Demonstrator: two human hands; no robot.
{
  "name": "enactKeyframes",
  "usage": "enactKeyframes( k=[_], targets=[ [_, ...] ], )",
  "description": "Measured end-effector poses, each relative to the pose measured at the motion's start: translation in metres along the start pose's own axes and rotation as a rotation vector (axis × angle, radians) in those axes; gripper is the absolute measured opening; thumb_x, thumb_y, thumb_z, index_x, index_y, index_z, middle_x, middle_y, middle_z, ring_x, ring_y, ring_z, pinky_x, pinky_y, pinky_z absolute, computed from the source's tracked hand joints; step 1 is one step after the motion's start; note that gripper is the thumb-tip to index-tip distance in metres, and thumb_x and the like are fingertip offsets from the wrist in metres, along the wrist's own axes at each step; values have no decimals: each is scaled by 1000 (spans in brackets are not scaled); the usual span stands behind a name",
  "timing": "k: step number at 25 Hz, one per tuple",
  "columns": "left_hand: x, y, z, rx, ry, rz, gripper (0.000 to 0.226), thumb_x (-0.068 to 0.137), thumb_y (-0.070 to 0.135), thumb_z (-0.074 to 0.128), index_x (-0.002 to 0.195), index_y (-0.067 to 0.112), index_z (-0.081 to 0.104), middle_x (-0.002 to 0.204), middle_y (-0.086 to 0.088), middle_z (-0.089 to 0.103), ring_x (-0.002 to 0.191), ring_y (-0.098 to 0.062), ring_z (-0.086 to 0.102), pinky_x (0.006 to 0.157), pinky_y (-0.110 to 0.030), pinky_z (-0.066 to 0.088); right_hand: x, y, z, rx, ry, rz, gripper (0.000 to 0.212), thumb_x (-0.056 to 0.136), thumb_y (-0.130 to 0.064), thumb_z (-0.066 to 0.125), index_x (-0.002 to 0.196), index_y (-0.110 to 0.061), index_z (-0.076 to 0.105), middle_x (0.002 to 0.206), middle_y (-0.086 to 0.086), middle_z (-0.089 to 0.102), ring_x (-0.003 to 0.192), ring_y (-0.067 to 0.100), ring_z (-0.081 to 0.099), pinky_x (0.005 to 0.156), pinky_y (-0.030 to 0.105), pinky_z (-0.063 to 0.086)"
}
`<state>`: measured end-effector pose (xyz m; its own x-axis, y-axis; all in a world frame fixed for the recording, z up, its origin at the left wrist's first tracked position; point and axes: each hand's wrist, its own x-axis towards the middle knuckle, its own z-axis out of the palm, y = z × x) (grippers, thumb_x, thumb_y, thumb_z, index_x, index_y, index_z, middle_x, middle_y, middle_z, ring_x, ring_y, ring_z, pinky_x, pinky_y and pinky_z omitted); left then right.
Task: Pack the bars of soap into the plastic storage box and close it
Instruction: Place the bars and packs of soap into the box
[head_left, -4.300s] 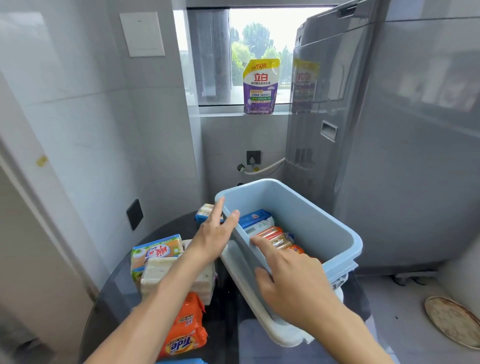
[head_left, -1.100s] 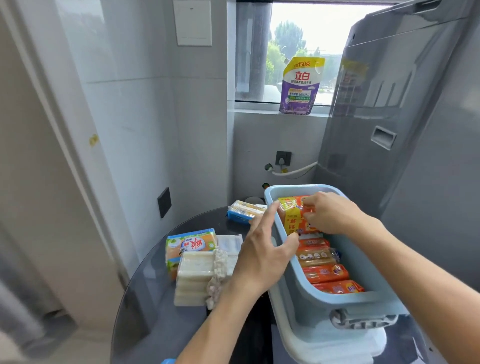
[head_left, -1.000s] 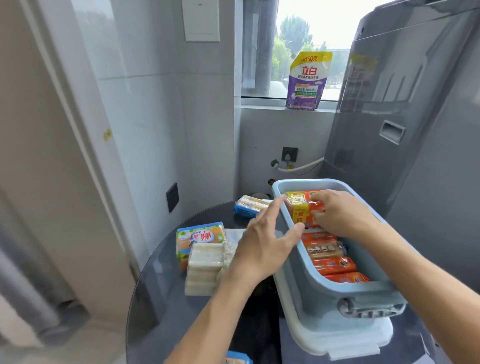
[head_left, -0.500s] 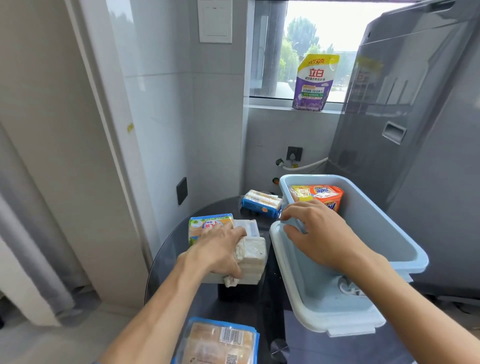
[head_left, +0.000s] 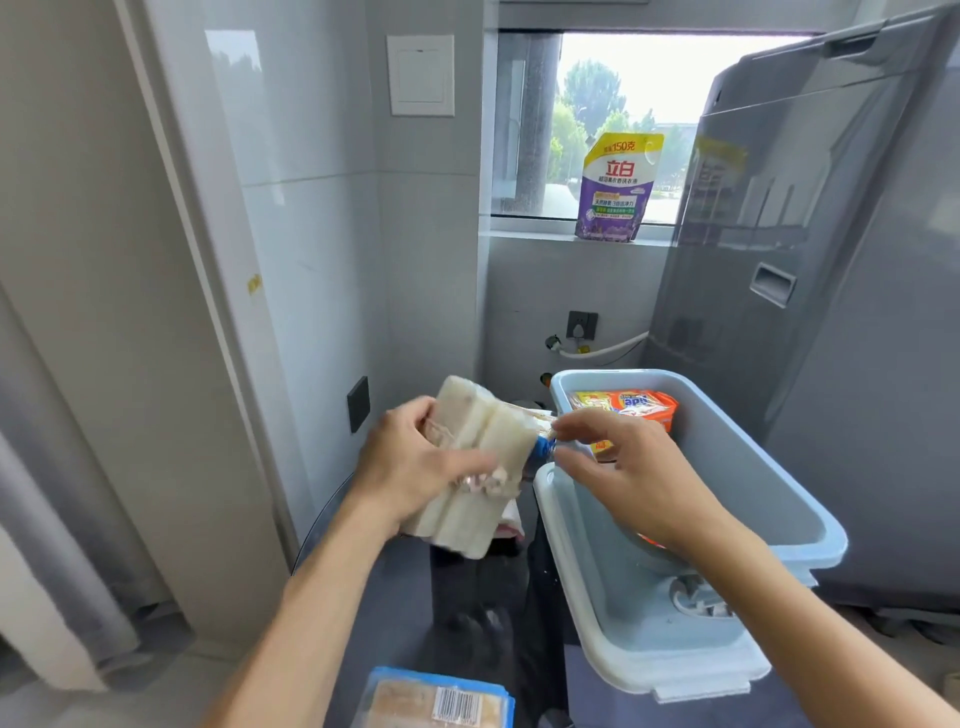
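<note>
A tall grey washing machine (head_left: 841, 312) fills the right side, standing against a grey tiled wall with a window above. In front of it a round dark glass bench (head_left: 467, 613) carries the task's things. On the bench's right part sits the pale blue rectangular plastic storage box (head_left: 753, 467), open, resting on top of its whitish lid (head_left: 649, 670), which lies flat beneath it with a latch tab at the near edge. Inside the box, at the far end, an orange and yellow wrapped bar of soap (head_left: 631, 408) stands on edge; most of the rest of the box's inside is hidden behind the right forearm.

The left hand (head_left: 415, 467) has its grip clamped on a clear-wrapped bundle of white soap bars (head_left: 478, 447), held tilted in the air above the bench, just left of the box's rim. The right hand (head_left: 628, 467) reaches over the box's near-left rim, thumb and forefinger pinched together at the bundle's wrapping at its right end.

At the near edge of the bench lies a blue-edged pack of pale soap with a barcode (head_left: 441, 701). On the windowsill stands a purple and yellow detergent pouch (head_left: 615, 187).
</note>
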<state>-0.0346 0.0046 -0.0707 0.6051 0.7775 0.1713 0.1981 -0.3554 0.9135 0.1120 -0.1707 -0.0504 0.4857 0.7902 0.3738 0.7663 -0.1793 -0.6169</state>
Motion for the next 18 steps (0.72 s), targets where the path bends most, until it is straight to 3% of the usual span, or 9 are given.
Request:
enactKeyframes(
  k=[2,4,8,11,13,15,18],
  targets=[
    [-5,17,-4,-523,-139,-6,55,48,28,89,96,9,72,91,-9,76,80,-28,72,62,-37,58,7,-8,-5,450,-133,94,47,85,-41,72,129,-36,56,116,-11,70,104,1,66,86,26,52],
    [-10,26,3,-761,-311,-2,60,58,17,85,111,-4,65,99,-21,72,85,-34,70,68,-42,58,15,-12,-12,626,-248,139,60,80,-50,72,135,-38,49,117,-11,71,106,3,66,86,26,48],
    [-16,37,29,-751,-467,-13,61,62,14,82,117,-4,63,104,-26,67,91,-37,65,80,-49,56,20,-9,-26,727,-268,162,52,77,-36,80,122,-18,61,108,8,73,101,25,69,90,44,55],
    [-19,41,44,-739,-508,-2,56,64,18,83,114,2,66,102,-22,70,89,-33,68,75,-44,58,17,-6,-33,755,-266,250,55,78,-31,80,119,-1,59,101,13,70,92,28,68,84,44,53],
    [-18,45,49,-765,-476,25,43,73,30,80,109,9,70,98,-15,72,85,-26,70,68,-37,57,18,-7,-38,810,-203,281,54,76,-34,79,113,2,64,99,15,71,89,29,68,81,44,53],
    [-16,45,50,-735,-378,63,39,79,45,72,106,17,72,99,-8,74,87,-19,70,68,-32,56,23,-6,-46,922,-38,385,50,72,-38,79,107,-4,71,99,13,75,86,29,71,78,44,56],
    [-15,38,53,-530,-246,74,48,73,62,67,112,34,71,111,4,73,103,-12,68,87,-35,56,30,13,-63,1000,298,616,40,73,-39,79,102,-13,72,87,8,77,75,27,74,61,39,60]
  ],
)
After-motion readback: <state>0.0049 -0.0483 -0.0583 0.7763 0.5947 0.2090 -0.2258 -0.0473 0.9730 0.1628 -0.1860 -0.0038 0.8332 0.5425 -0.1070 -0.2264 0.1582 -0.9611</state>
